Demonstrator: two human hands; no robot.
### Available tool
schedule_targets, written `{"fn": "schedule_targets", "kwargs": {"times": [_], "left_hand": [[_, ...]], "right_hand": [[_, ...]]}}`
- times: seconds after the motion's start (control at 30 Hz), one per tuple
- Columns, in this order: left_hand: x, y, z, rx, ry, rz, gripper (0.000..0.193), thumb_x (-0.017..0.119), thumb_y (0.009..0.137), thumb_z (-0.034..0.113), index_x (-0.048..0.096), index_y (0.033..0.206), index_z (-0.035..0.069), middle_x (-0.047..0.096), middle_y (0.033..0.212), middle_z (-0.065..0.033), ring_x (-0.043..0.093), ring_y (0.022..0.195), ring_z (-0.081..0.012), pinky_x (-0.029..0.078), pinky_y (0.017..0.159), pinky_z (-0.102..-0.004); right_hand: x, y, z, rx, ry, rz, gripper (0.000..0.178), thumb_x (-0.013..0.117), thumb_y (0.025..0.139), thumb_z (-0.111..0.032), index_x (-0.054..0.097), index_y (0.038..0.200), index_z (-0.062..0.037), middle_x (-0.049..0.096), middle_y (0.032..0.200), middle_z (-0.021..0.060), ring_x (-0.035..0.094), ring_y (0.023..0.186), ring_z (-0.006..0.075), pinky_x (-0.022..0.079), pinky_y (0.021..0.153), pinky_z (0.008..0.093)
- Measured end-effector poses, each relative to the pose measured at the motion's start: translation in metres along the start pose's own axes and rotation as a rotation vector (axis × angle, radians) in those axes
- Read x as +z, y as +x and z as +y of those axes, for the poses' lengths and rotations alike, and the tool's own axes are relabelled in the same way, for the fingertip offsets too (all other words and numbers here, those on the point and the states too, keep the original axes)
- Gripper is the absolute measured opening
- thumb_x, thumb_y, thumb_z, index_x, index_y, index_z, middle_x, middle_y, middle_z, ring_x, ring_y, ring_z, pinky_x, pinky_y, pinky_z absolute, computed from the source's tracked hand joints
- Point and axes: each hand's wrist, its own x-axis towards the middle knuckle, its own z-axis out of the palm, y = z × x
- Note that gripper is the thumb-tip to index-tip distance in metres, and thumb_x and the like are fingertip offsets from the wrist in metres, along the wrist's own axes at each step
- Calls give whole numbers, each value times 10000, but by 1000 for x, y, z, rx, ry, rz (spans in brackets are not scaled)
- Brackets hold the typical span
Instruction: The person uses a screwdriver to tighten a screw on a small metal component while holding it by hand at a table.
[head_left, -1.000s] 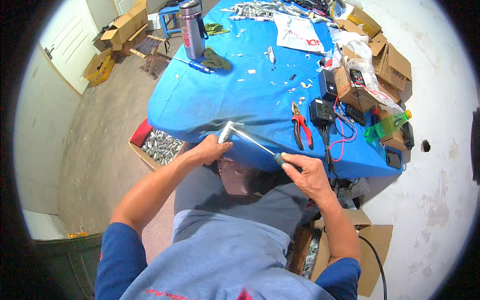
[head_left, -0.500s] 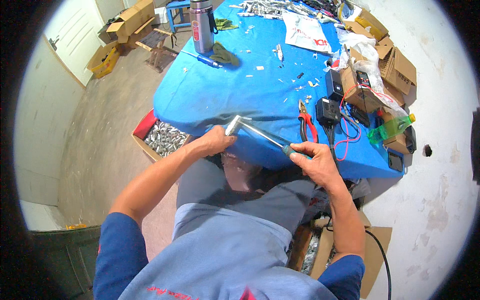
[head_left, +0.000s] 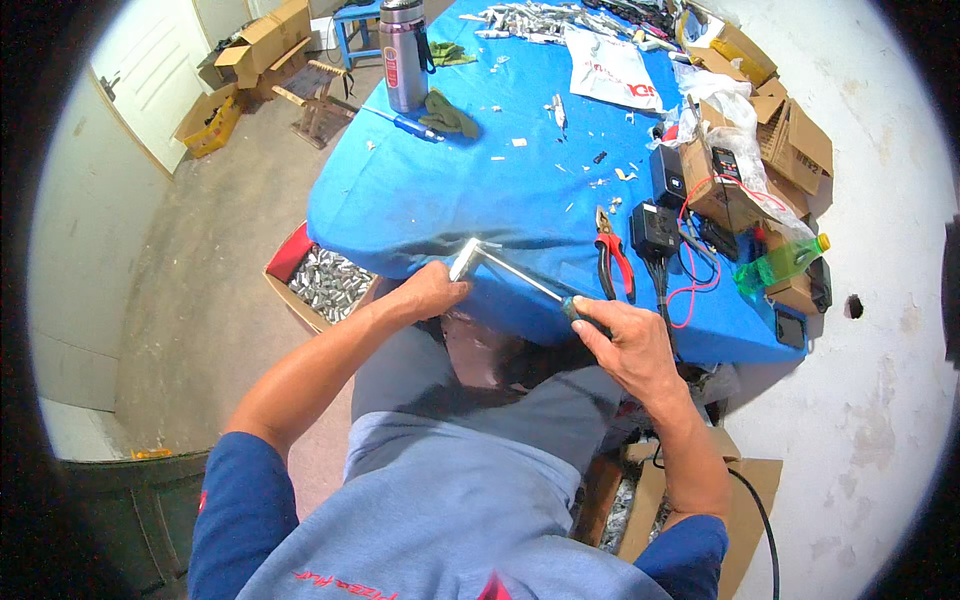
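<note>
My left hand (head_left: 432,291) is closed round a small silvery-white metal piece (head_left: 464,260) at the near edge of the blue-covered table. The piece's lower part is hidden in my fingers. In my right hand (head_left: 630,340) is a screwdriver (head_left: 525,277), gripped by its dark teal handle. Its thin shaft slants up to the left, and the tip meets the upper end of the metal piece. Pliers with red and black handles (head_left: 613,258) lie just beyond my right hand. Below the table's left corner, a box (head_left: 292,252) with a red inner flap holds many small silvery metal parts.
The blue cloth (head_left: 400,200) carries scattered scraps, a steel flask (head_left: 403,60), a blue pen-like tool (head_left: 412,126) and a dark green glove (head_left: 447,116). At the right stand black adapters (head_left: 655,228) with cables, a green bottle (head_left: 785,264) and cardboard boxes (head_left: 795,135). Silvery parts (head_left: 545,20) are heaped at the back.
My right hand has shifted slightly down and turned on the screwdriver handle, more knuckles upward. The left hand still grips the metal piece in nearly the same place.
</note>
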Motion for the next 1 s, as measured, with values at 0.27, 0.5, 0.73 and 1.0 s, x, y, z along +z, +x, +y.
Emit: {"fn": "schedule_targets", "kwargs": {"times": [0.27, 0.5, 0.73, 1.0], "left_hand": [[1, 1, 0, 88, 156, 84, 437, 628, 845, 310, 593, 780, -121, 599, 675, -279, 648, 669, -374, 477, 618, -479], [1, 6, -1, 85, 157, 86, 421, 622, 842, 294, 600, 787, -123, 613, 692, -273, 657, 693, -372, 483, 633, -473], [-1, -2, 2, 47, 140, 60, 420, 622, 838, 294, 607, 818, -124, 629, 749, -290, 660, 745, -375, 487, 684, -470], [1, 6, -4, 44, 125, 30, 412, 621, 843, 307, 610, 815, -104, 609, 699, -274, 626, 670, -386, 471, 645, -478]], "right_hand": [[1, 9, -17, 28, -139, -99, 197, 663, 863, -168, 689, 1039, -83, 696, 865, 150, 675, 758, 324, 529, 646, 381], [16, 0, 16, 360, 358, -64, 245, 683, 863, -211, 703, 1024, -28, 700, 849, 170, 674, 738, 186, 515, 695, 314], [12, -7, 8, -90, -106, 19, 254, 726, 823, -135, 681, 1061, -60, 689, 864, 125, 671, 734, 283, 524, 628, 349], [-6, 4, 12, -143, -112, -36, 254, 721, 828, -178, 682, 1062, -89, 675, 828, 112, 657, 703, 288, 512, 599, 382]]}}
